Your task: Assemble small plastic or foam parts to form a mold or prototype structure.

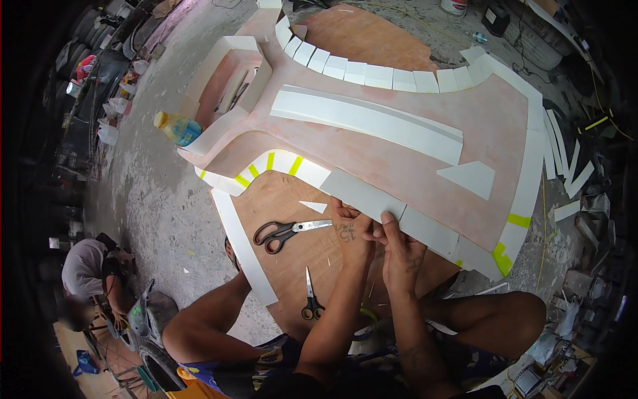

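Card strip (362, 192) edges the pinkish panel (372, 156) just right of frame centre; the right hand (403, 253) pinches its rim, thumb uppermost, while the left hand (353, 231) curls alongside (fingertips partly hidden, grip I cannot tell).

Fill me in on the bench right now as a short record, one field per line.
Left hand: at the near edge of a pale card strip, fingertips partly hidden
Right hand: thumb on top of that strip; grip underneath hidden
Panel: large, pinkish, bordered by pale card pieces
Tape: yellow pieces on the border
Large scissors: on the wooden board, left of the hands
Small scissors: same board, nearer the person
Bottle: yellow cap, panel's left side
Co-worker: far left
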The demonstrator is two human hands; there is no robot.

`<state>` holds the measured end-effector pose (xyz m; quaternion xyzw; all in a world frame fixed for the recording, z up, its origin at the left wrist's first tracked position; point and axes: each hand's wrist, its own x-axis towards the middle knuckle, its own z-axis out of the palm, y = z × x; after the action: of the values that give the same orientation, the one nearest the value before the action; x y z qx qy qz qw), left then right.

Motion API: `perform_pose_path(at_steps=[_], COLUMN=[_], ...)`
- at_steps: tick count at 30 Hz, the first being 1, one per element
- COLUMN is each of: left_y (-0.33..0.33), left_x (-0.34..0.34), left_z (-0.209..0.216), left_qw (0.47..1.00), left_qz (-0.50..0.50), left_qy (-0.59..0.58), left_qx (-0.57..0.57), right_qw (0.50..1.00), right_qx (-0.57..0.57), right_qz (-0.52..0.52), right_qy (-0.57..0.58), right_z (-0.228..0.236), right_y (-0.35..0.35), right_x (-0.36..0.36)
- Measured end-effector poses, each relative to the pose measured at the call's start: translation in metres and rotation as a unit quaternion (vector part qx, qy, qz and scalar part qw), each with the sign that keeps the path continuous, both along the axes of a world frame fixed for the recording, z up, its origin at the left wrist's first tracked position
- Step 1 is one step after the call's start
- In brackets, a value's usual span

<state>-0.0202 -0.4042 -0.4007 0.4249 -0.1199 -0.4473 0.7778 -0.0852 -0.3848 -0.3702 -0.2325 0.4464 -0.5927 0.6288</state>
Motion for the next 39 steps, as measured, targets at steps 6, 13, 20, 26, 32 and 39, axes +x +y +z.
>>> perform_pose_path(at_steps=[6,13,20,26,32,39], left_y=[0.0,0.0,0.001,0.001,0.002,0.002], left_x=[0.0,0.0,0.001,0.001,0.002,0.0], left_z=[0.0,0.004,0.004,0.004,0.003,0.004], left_qw=[1.0,1.0,1.0,1.0,1.0,1.0], left_qz=[0.006,0.0,0.0,-0.007,-0.008,-0.01], left_qy=[-0.013,-0.013,-0.017,-0.013,-0.019,-0.026], left_qx=[0.012,-0.002,0.0,0.001,0.002,-0.001], right_qw=[1.0,1.0,1.0,1.0,1.0,1.0], right_qx=[-0.007,-0.009,0.014,0.01,0.014,0.013], right_qz=[-0.001,0.005,-0.01,-0.012,-0.009,-0.007], right_qy=[0.016,0.014,-0.012,-0.003,-0.003,-0.008], right_z=[-0.009,-0.002,0.004,0.001,0.001,-0.001], right_y=[0.001,0.001,0.0,0.0,0.001,0.001], right_x=[-0.001,-0.001,0.001,0.0,0.001,-0.001])
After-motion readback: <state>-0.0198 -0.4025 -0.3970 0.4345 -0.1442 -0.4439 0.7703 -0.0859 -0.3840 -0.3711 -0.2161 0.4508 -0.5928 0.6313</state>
